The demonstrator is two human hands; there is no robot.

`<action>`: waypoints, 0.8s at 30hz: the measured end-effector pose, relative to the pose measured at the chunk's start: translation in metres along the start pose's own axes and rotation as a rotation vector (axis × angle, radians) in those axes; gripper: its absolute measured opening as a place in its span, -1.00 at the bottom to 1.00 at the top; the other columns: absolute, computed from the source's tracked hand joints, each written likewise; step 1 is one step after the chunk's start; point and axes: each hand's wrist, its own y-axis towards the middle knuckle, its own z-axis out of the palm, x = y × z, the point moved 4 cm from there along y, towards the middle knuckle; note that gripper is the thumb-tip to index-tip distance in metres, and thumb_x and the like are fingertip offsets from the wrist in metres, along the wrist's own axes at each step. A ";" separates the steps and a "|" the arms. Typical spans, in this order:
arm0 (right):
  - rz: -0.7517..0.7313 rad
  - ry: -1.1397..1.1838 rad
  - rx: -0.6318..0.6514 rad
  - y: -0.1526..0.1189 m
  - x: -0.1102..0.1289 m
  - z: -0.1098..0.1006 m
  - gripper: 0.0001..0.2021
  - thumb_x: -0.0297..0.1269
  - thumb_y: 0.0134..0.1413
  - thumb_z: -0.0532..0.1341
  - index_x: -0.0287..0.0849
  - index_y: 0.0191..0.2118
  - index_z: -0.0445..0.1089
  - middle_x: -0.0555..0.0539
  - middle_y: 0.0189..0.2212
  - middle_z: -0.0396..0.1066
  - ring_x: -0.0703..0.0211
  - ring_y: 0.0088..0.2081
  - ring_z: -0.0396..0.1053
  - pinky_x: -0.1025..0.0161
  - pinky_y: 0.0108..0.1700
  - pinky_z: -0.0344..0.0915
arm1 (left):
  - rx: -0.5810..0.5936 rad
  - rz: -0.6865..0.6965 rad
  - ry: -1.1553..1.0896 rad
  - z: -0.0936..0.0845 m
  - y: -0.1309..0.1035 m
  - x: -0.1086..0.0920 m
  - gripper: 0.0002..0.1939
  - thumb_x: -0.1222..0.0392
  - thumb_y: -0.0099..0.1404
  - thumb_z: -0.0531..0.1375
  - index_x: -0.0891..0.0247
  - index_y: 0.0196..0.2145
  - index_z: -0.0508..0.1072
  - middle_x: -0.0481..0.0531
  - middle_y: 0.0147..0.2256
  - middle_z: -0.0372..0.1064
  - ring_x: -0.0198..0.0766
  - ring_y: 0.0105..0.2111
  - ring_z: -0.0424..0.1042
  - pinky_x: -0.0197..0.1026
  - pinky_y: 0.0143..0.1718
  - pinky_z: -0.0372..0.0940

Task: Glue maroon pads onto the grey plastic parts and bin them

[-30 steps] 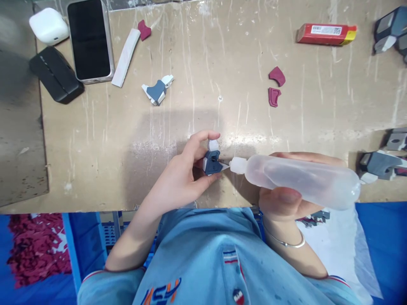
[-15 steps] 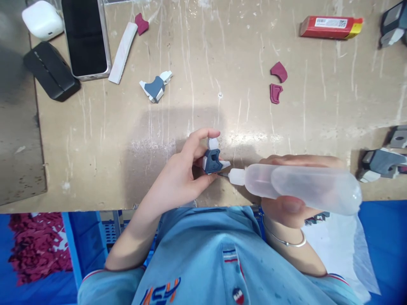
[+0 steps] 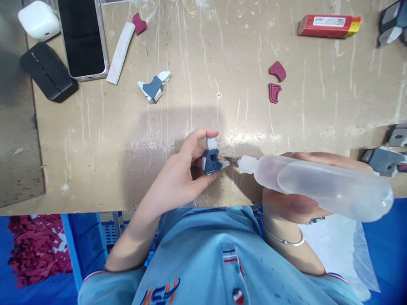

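Between the thumb and fingers of my left hand [image 3: 184,173] is a small dark blue and white plastic part [image 3: 210,162], its recessed side facing up. My right hand [image 3: 292,199] is wrapped round a translucent squeeze bottle [image 3: 321,182] lying nearly level. The bottle's white cap and thin needle tip [image 3: 230,160] point left, close to the part's right edge; whether the tip touches it I cannot tell. A similar blue and white part [image 3: 154,88] rests on the table farther off. Two maroon pieces [image 3: 277,71] lie to the right of it.
At the far left are a phone [image 3: 83,40], a black case [image 3: 49,72], a white case [image 3: 39,20] and a white strip [image 3: 121,53]. A red box [image 3: 330,26] lies far right, with assembled grey parts [image 3: 383,160] near the right edge. Maroon pieces [image 3: 38,250] fill a blue bin below.
My right hand has drawn the bottle to the right, and its needle tip has shifted from the part's lower edge up to its right side. My left hand holds nearly still.
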 end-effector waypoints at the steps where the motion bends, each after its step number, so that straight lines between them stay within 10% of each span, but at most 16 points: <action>1: -0.018 0.012 -0.058 0.002 0.001 -0.001 -0.37 0.45 0.25 0.14 0.16 0.22 0.36 -0.08 -0.34 0.49 -0.09 -0.45 0.50 0.03 -0.53 0.30 | 0.001 0.001 0.005 0.000 0.000 0.000 -0.33 0.36 0.31 0.35 -0.04 0.29 0.28 -0.12 -0.25 0.57 -0.19 -0.27 0.59 -0.18 -0.22 0.47; 11: -0.212 -0.138 -0.379 0.025 0.033 0.000 -0.53 0.26 0.38 0.20 -0.08 -0.09 0.54 -0.11 -0.33 0.49 0.02 -0.38 0.53 0.10 -0.47 0.43 | 0.026 -0.008 0.017 -0.001 0.002 -0.003 -0.36 0.34 0.32 0.34 -0.01 0.27 0.27 -0.14 -0.29 0.54 -0.25 -0.38 0.49 -0.20 -0.30 0.40; 19: -0.024 -0.075 -0.345 0.018 0.030 -0.003 -0.53 0.33 0.33 0.17 0.01 -0.10 0.49 -0.14 -0.27 0.43 -0.07 -0.33 0.52 0.00 -0.37 0.47 | 0.015 -0.029 0.009 0.000 0.002 -0.002 -0.38 0.26 0.32 0.34 0.00 0.27 0.26 -0.08 -0.19 0.63 -0.16 -0.23 0.62 -0.14 -0.19 0.46; 24: 0.213 0.119 -0.072 0.049 -0.001 -0.012 -0.33 0.14 0.54 -0.33 0.02 -0.12 0.49 0.03 -0.53 0.09 0.19 -0.63 0.06 0.21 -0.68 0.11 | -0.071 -0.032 -0.048 0.000 0.000 0.000 -0.42 0.20 0.33 0.38 0.03 0.22 0.27 0.10 0.18 0.60 -0.14 -0.08 0.66 -0.08 -0.02 0.51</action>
